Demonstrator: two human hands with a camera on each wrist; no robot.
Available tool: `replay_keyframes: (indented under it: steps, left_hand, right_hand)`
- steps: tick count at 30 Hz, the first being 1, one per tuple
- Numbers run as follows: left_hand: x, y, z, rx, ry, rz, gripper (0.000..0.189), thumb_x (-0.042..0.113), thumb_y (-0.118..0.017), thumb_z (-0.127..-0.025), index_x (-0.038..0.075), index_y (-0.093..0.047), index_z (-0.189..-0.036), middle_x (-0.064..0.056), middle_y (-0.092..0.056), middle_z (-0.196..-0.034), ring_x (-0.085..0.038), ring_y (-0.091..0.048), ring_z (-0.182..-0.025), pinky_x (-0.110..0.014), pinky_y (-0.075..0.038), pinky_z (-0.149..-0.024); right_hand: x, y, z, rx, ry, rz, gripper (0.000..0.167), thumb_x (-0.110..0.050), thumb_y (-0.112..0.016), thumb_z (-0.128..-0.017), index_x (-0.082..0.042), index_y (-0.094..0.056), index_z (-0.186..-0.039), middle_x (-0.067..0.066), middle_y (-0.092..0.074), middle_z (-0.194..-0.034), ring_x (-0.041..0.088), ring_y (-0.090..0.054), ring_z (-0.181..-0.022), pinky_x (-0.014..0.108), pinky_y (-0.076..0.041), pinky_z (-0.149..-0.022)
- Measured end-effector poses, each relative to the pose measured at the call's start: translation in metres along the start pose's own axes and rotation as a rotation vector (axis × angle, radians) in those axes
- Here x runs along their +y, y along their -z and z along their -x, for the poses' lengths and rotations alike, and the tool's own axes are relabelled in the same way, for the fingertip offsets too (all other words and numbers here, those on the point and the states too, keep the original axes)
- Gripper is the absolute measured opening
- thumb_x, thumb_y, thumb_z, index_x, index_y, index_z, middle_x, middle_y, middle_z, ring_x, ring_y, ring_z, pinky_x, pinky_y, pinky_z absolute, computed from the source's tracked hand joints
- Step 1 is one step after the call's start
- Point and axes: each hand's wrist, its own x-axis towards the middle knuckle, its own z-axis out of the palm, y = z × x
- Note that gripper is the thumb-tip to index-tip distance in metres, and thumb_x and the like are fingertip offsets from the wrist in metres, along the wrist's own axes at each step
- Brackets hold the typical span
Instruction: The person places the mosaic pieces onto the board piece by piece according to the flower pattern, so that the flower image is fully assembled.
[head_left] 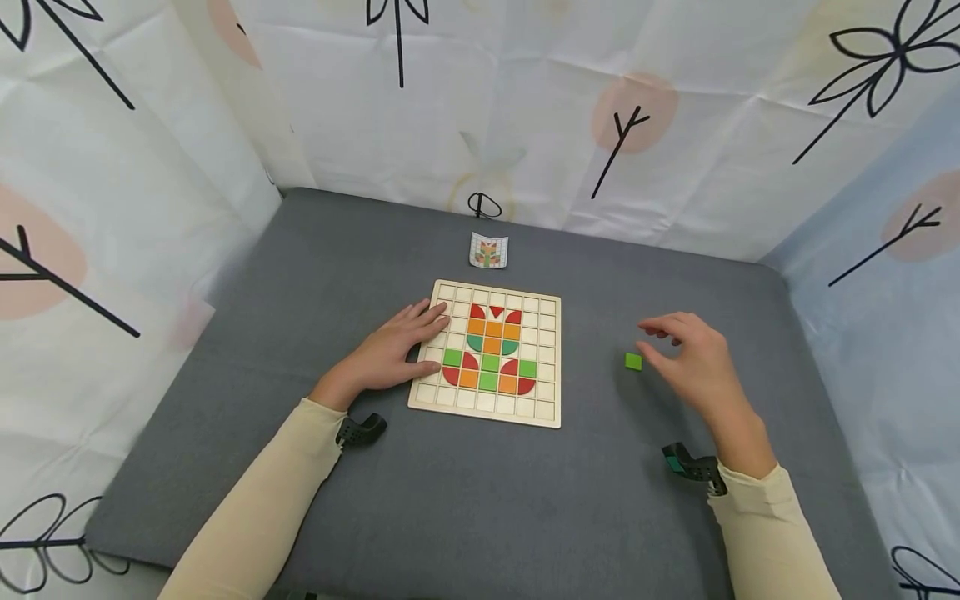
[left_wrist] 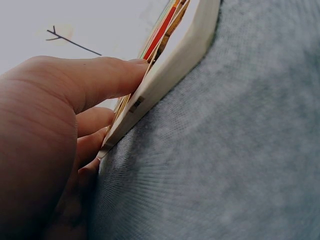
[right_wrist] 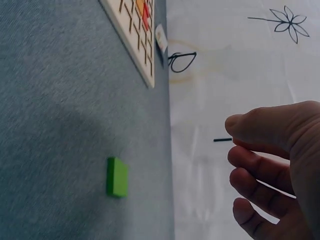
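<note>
A square wooden grid board (head_left: 551, 421) lies on the table, its cells partly filled with red, orange, green and teal tiles in a flower-like pattern. My left hand (head_left: 393, 348) rests on the board's left edge, fingers spread and thumb on the rim; the left wrist view shows the thumb (left_wrist: 107, 77) against the edge. Right of the board, a single bright green square tile (head_left: 633, 362) sits by itself. My right hand (head_left: 693, 362) hovers just beside that tile with loosely bent fingers and nothing between them. In the right wrist view the green tile (right_wrist: 116, 177) stands apart from the fingertips (right_wrist: 233, 122).
Behind the board lies a small card (head_left: 488, 250) printed with a similar coloured pattern. The grey table (head_left: 480, 508) is bordered at the back and sides by white cloth (head_left: 525, 108) with plant drawings. Dark straps sit at both wrists.
</note>
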Motion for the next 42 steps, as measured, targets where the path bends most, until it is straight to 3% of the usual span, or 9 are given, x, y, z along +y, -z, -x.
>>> replay_keyframes:
  steps: [6,15,23,42]
  left_hand:
    - [0.001,0.002,-0.001,-0.006,-0.002,0.006,0.083,0.038,-0.072,-0.105,0.007,-0.033,-0.171,-0.011,-0.02,-0.18,-0.036,-0.006,-0.166,-0.055,-0.006,-0.133]
    - [-0.001,0.0,0.0,-0.012,0.01,0.01,0.083,0.04,-0.072,-0.105,0.009,-0.032,-0.172,-0.008,-0.019,-0.18,-0.034,-0.005,-0.167,-0.054,-0.006,-0.133]
    - [-0.001,0.0,-0.002,-0.011,0.008,-0.011,0.084,0.04,-0.072,-0.105,0.008,-0.032,-0.171,-0.008,-0.019,-0.18,-0.033,-0.005,-0.167,-0.054,-0.006,-0.133]
    - [-0.002,-0.001,-0.001,-0.007,0.013,-0.001,0.082,0.041,-0.07,-0.106,0.009,-0.033,-0.171,-0.008,-0.019,-0.18,-0.034,-0.005,-0.166,-0.056,-0.007,-0.133]
  right_hand:
    - [0.013,0.001,0.008,-0.046,-0.036,0.005,0.03,0.001,-0.087,-0.09,-0.001,-0.08,-0.119,0.015,-0.074,-0.111,0.035,-0.066,-0.097,0.055,-0.055,-0.08]
    - [0.032,-0.007,0.017,-0.213,-0.155,0.002,0.035,-0.006,-0.082,-0.097,0.0,-0.075,-0.131,0.02,-0.071,-0.12,0.041,-0.065,-0.105,0.061,-0.054,-0.085]
    - [0.041,-0.02,0.021,-0.217,-0.173,0.012,0.032,-0.005,-0.085,-0.094,0.0,-0.077,-0.125,0.018,-0.071,-0.113,0.036,-0.064,-0.096,0.056,-0.05,-0.08]
    - [0.041,-0.028,0.021,-0.254,-0.16,0.015,0.024,-0.004,-0.082,-0.096,-0.001,-0.079,-0.12,0.016,-0.07,-0.11,0.034,-0.064,-0.096,0.056,-0.051,-0.081]
